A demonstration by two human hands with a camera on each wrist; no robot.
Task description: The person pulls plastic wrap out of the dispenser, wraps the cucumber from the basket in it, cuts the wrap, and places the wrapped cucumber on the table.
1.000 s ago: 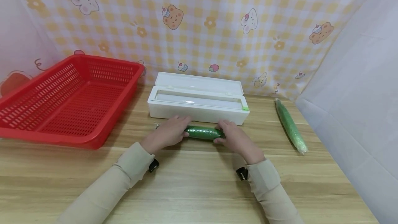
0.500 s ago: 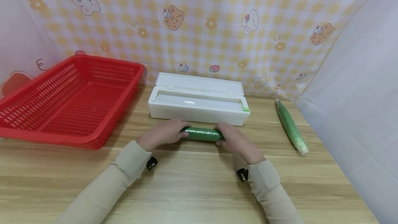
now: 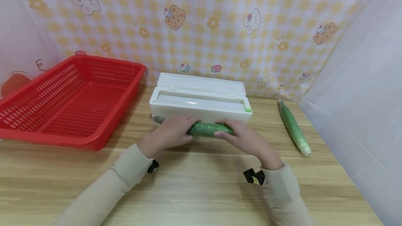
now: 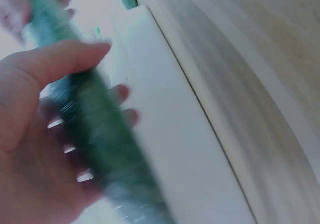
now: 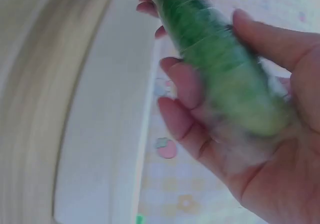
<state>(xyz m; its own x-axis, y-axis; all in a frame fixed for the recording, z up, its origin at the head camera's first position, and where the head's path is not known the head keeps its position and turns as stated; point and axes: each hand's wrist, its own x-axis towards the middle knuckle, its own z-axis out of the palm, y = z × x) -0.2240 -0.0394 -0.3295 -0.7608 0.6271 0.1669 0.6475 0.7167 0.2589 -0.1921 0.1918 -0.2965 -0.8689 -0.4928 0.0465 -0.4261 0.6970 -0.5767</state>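
Note:
A cucumber (image 3: 207, 129) wrapped in clear film is held level in front of the white box, raised off the table. My left hand (image 3: 169, 132) grips it left of its middle, the thumb across it in the left wrist view. Its film-covered left end (image 3: 159, 119) pokes out past that hand. My right hand (image 3: 243, 135) holds the other end; in the right wrist view the fingers curl under the cucumber (image 5: 220, 64) and loose film bunches at the palm. The white cling film box (image 3: 201, 112) stands behind with its lid (image 3: 201, 84) up and a roll inside.
A red plastic basket (image 3: 94, 138) with slotted walls stands at the left. Another film-wrapped cucumber (image 3: 292, 126) lies slantwise at the right of the wooden table (image 3: 201, 191). A checked cloth (image 3: 201, 44) hangs behind.
The cucumber has come up from the table, held by both hands. My right hand has shifted outward and its wrist has turned; the left hand has moved slightly along the cucumber.

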